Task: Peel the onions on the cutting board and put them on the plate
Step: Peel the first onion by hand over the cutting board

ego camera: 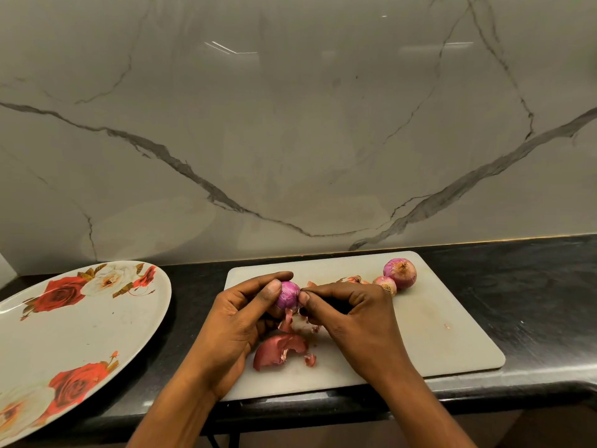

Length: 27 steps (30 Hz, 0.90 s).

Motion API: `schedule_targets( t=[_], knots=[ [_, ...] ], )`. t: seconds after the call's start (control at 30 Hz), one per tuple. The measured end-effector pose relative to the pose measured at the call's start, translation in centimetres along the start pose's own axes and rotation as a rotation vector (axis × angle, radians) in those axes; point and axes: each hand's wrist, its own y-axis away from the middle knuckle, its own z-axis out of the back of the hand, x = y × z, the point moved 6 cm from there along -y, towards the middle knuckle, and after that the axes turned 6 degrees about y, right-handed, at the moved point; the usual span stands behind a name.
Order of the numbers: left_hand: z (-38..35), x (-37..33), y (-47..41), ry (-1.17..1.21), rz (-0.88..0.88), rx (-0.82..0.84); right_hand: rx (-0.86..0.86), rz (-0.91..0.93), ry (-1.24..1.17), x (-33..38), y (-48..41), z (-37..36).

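Left hand (235,321), right hand (358,315): fingers clamped on onion (287,294) over white cutting board (436,318); black desk (533,286), marble wall (290,140) behind.

plate (97,321) left of cutting board (452,328), two onions (400,273) on board's far right

three onions (287,295) (400,273) (385,283), one plate (80,324), one cutting board (436,318)

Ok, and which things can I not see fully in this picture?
Head view only.
1. Held onion: lower part hidden by the left hand and right hand.
2. Small onion: partly behind the right hand.
3. Plate: cut off by the left and bottom edges.
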Motion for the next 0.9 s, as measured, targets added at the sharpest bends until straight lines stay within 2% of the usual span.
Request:
schedule_targets(
  t=[0.17,0.37,0.63,0.9],
  knots=[
    [-0.1,-0.1,0.0,0.037,0.001,0.011,-0.032,-0.005,0.063,-0.3,0.1,0.0],
    [0.2,0.1,-0.2,0.075,0.024,-0.006,-0.054,-0.139,0.005,-1.8,0.2,0.0],
    [0.3,0.2,-0.2,0.091,0.043,0.014,-0.031,-0.093,0.059,-1.1,0.3,0.1],
    [0.1,0.3,-0.2,0.051,0.035,0.047,0.03,-0.088,-0.091,0.0,0.0,-0.2]
  ],
)
